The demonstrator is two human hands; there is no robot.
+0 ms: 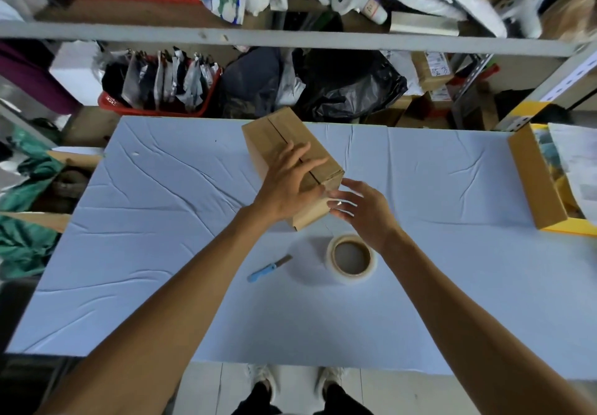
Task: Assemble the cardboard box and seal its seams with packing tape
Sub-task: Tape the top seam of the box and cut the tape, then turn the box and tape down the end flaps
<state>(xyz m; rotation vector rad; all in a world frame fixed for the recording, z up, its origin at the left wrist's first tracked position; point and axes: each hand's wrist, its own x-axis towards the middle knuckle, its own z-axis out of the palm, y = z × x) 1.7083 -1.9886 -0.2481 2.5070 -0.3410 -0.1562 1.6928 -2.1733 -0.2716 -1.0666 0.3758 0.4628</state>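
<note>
A small brown cardboard box (277, 136) stands on the table with its flaps folded shut and a centre seam running along the top. My left hand (287, 185) lies flat on the near part of that top, fingers spread, pressing the flaps. My right hand (361, 207) hovers at the box's near right corner, fingers apart, with a shiny bit of clear tape at the fingertips. A roll of clear packing tape (352, 258) lies flat on the table just below my right hand. A blue-handled utility knife (266, 269) lies left of the roll.
The table (161, 253) wears a wrinkled light-blue cover. An open yellow-lined cardboard box (536, 182) with papers sits at the right edge. Shelves behind hold a red basket (155, 104), black bags and parcels. Green cloth lies at the left.
</note>
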